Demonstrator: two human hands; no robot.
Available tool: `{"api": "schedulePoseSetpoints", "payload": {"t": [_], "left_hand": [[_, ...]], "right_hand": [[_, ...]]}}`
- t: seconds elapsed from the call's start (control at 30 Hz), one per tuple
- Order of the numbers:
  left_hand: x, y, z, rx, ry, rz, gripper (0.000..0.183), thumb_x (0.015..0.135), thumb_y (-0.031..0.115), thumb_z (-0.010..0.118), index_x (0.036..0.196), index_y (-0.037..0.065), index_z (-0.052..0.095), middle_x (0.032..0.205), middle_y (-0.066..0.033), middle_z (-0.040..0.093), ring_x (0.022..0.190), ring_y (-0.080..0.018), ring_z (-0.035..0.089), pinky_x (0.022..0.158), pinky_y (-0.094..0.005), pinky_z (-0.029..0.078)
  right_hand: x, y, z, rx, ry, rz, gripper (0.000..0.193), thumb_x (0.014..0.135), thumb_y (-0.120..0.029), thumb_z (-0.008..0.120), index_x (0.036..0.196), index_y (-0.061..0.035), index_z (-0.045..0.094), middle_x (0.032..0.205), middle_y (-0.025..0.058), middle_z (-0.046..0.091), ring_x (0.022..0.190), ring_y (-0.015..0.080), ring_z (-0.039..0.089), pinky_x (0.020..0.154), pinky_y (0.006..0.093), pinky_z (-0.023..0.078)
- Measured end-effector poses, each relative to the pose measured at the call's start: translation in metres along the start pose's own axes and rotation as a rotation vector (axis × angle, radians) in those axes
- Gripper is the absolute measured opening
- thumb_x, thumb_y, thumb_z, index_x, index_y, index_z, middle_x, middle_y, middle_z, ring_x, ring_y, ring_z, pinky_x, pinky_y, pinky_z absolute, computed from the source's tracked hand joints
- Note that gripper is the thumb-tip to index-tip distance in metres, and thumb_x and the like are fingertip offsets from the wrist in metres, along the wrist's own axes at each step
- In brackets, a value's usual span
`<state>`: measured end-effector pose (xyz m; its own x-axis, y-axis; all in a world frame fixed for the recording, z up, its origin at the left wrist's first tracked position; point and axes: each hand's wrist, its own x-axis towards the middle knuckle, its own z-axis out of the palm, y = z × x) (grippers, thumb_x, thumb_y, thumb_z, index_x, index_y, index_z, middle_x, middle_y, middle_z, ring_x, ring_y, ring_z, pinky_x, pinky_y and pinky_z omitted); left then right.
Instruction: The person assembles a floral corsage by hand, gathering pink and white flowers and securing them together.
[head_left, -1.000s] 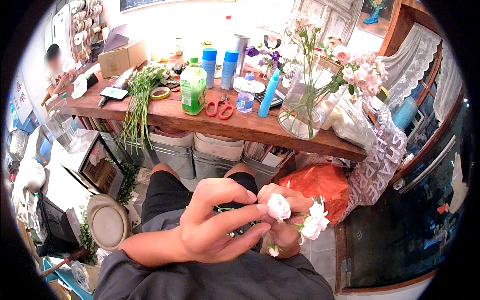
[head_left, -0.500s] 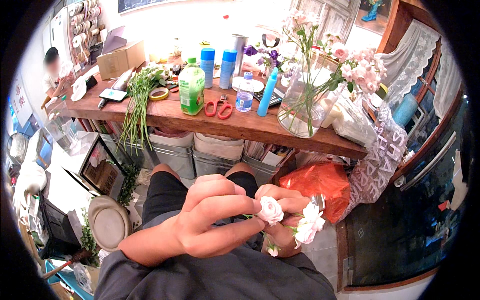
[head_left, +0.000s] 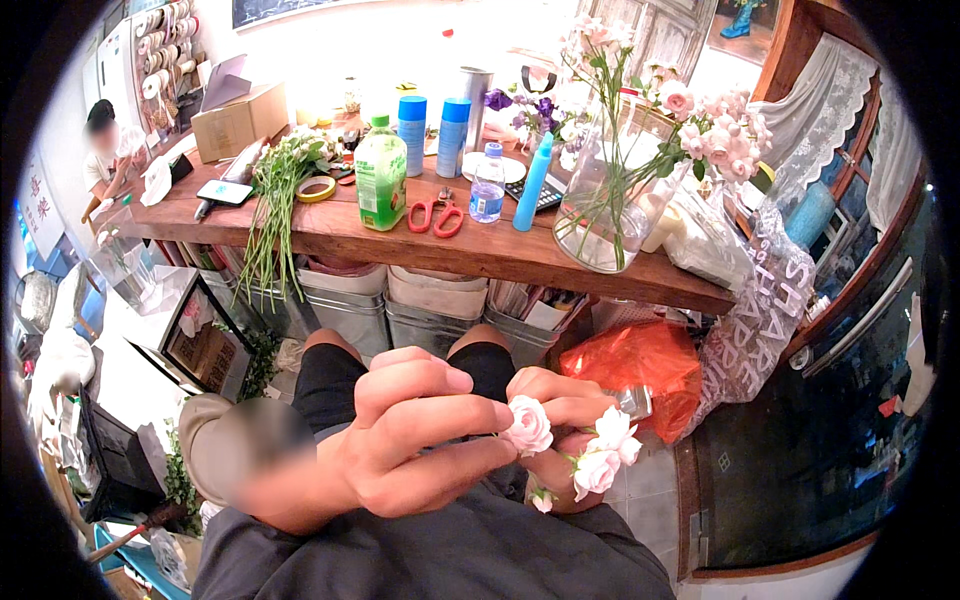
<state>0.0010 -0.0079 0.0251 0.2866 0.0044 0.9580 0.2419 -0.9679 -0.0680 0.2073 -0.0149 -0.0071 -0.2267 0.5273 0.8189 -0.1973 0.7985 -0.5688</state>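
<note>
At the moment a pale pink rose (head_left: 528,426) is being met by the left hand (head_left: 420,430), its fingers half curled; whether it is pinched cannot be told. Two more roses (head_left: 605,455) are held by the right hand (head_left: 555,400), closed around mostly hidden stems, short of the tabletop's (head_left: 330,220) front edge. Near that edge, red scissors (head_left: 437,208) are seen; by the right end, a glass vase (head_left: 600,240) is stood.

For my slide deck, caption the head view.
Fingers hold pale pink roses in front of a cluttered wooden table.
</note>
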Motion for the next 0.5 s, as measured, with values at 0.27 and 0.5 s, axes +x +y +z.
{"api": "schedulePoseSetpoints", "payload": {"t": [0.27, 0.5], "left_hand": [[-0.0049, 0.0022, 0.0012, -0.004, 0.083, -0.062, 0.032, 0.061, 0.014, 0.081, 0.093, 0.013, 0.079, 0.117, -0.0031, 0.069, 0.105, -0.0252, 0.053, 0.082, -0.0369, 0.049], [0.0000, -0.0013, -0.0058, 0.032, -0.022, 0.018, 0.034, 0.062, 0.016, 0.080, 0.096, 0.018, 0.081, 0.120, -0.0024, 0.068, 0.106, -0.0249, 0.050, 0.084, -0.0358, 0.047]], "right_hand": [[-0.0011, 0.0008, -0.0021, -0.007, -0.010, 0.004, 0.027, 0.076, 0.002, 0.086, 0.100, 0.0005, 0.075, 0.091, 0.0136, 0.074, 0.079, 0.0245, 0.069, 0.068, 0.0349, 0.054], [-0.0032, 0.0069, -0.0025, 0.002, -0.027, -0.039, 0.027, 0.074, 0.001, 0.087, 0.099, -0.0003, 0.076, 0.091, 0.0133, 0.074, 0.076, 0.0238, 0.068, 0.066, 0.0349, 0.054]]}}
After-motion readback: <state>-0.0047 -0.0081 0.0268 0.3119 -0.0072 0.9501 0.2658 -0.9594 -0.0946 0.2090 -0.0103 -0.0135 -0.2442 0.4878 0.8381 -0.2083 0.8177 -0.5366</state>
